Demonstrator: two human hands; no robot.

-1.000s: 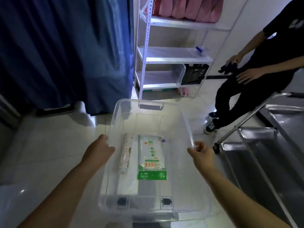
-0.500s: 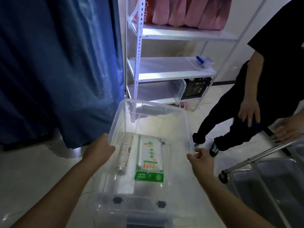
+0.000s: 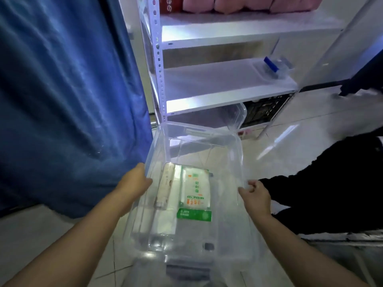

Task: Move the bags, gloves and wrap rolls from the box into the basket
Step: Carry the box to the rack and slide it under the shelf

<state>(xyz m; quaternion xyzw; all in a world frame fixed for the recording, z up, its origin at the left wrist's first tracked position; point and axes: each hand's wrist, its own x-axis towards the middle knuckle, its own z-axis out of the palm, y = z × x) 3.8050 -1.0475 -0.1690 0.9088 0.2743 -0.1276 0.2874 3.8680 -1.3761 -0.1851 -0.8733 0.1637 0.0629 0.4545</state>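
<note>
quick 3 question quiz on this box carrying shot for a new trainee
1. True or false: the left hand and right hand each hold a side rim of the clear box.
2. Which lies nearer the left hand: A) the wrap roll B) the green-labelled bag?
3. What colour is the curtain left of the shelf?

Key
1. True: one hand on each long side.
2. A: the roll lies along the box's left side, with the bag to its right.
3. Blue.
</note>
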